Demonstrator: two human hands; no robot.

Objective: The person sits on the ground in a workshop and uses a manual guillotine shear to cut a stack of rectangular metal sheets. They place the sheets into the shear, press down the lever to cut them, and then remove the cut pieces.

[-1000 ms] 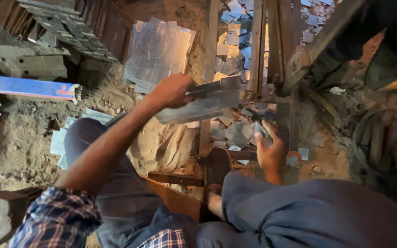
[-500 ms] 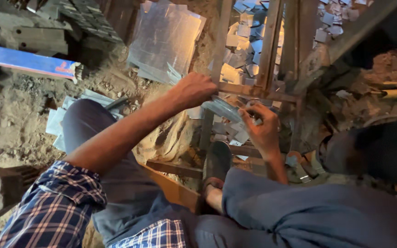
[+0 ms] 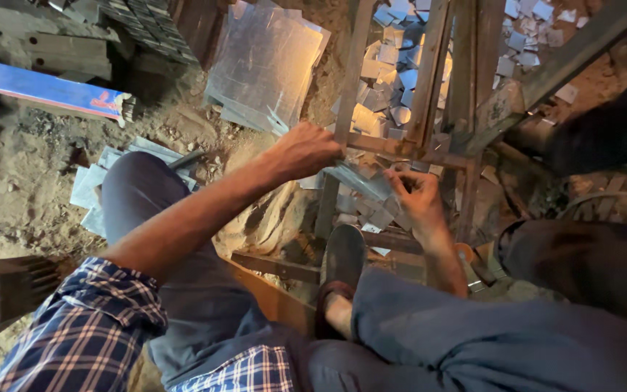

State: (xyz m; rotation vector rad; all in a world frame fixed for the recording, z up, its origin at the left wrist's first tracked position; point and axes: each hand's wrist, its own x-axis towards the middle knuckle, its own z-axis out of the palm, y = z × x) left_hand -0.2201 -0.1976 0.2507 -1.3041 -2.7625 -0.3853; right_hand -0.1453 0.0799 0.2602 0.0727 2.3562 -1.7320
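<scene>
Both hands have closed in: left hand [image 3: 306, 151] grips the metal strip [image 3: 361, 180], right hand [image 3: 416, 194] pinches its end; cut pieces [image 3: 393, 87] already piled beyond, uncut sheets [image 3: 266, 62] remain.

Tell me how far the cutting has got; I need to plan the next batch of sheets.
Done: a heap of small cut pieces lies beyond the metal frame. In hand: the left hand and right hand hold a metal strip at the frame. Left: a stack of uncut sheets lies on the ground, and more strips by the left knee.
</scene>
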